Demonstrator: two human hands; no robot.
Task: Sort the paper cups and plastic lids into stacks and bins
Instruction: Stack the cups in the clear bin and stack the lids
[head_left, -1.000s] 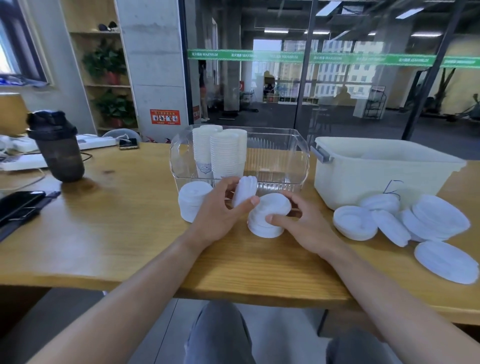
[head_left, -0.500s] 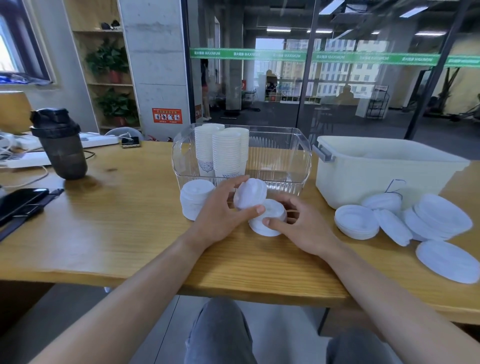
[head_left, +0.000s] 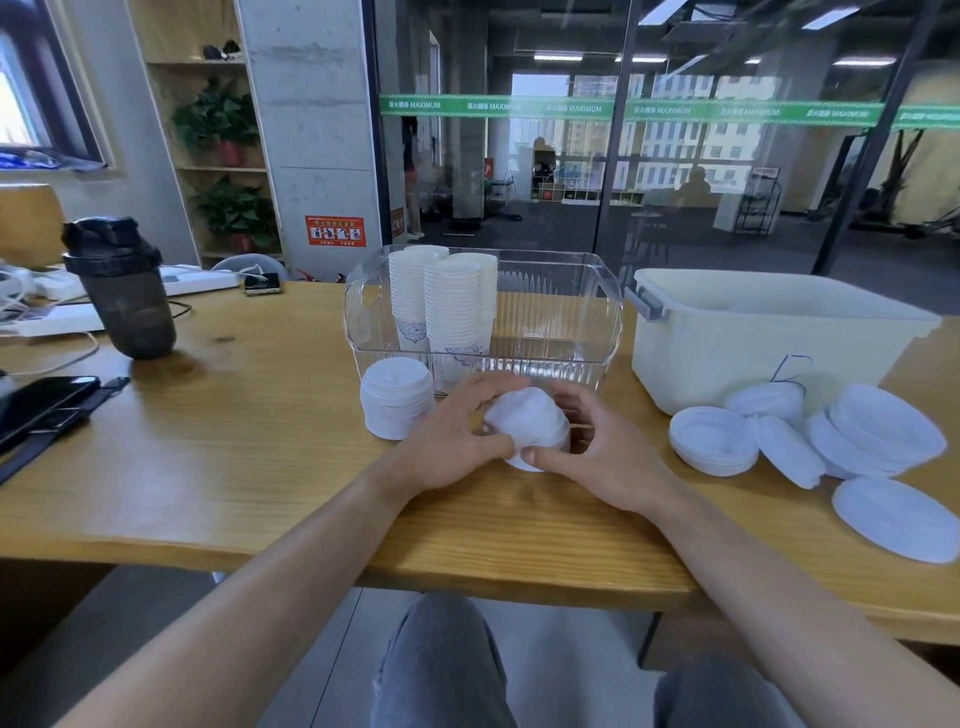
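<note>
A short stack of white plastic lids (head_left: 527, 426) sits on the wooden table in front of the clear bin (head_left: 597, 317). My left hand (head_left: 452, 441) and my right hand (head_left: 608, 452) grip this stack from either side, fingers curled round it. Another lid stack (head_left: 397, 397) stands just to the left. Tall stacks of white paper cups (head_left: 449, 306) stand inside the clear bin at its left end. Loose lids and lid piles (head_left: 711, 439) lie at the right, in front of the cream bin (head_left: 753, 338).
A dark shaker bottle (head_left: 122, 291) stands at the left rear. A black phone (head_left: 41, 408) and strap lie at the left edge, with cables and a power strip behind. Large flat lids (head_left: 896, 519) lie near the right front edge.
My left hand brought the tilted lids it held down onto the stack under my right hand. Both hands now close round that one stack.
</note>
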